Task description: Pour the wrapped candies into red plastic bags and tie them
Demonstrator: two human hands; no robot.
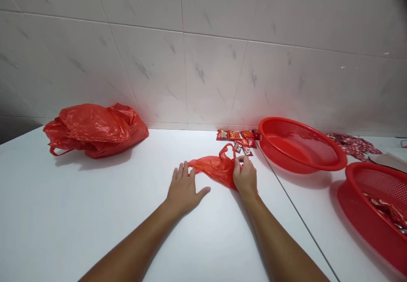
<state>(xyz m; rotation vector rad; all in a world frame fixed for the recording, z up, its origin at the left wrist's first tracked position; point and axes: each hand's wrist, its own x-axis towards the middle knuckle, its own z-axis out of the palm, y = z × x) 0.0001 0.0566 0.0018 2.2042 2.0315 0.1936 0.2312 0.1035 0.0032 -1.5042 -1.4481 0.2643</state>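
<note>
On the white table (95,218) our thin red plastic bag (216,169) lies crumpled between our hands, and our right hand (244,178) is on it, fingers curled closed around the plastic at the foot of a handle loop (226,151). Those fingers hide exactly how the pinch sits. Our left hand (184,191) lies spread and flat on the table just left of the bag, its fingertips right at the bag's pointed end; we cannot tell whether they touch it. A bundled red plastic bag (95,130) sits well apart at the upper left, against the tiled wall (203,61). Small red snack packets (237,140) lie in a loose cluster beyond the bag, their labels too small to read. To the right, a red plastic basket (330,157) with a mesh side stands with nothing visible inside. A second red basket (352,176), cut off by the right edge, holds red-and-white packets (386,212) that we cannot make out clearly. Patterned red material (352,145) lies behind it.
</note>
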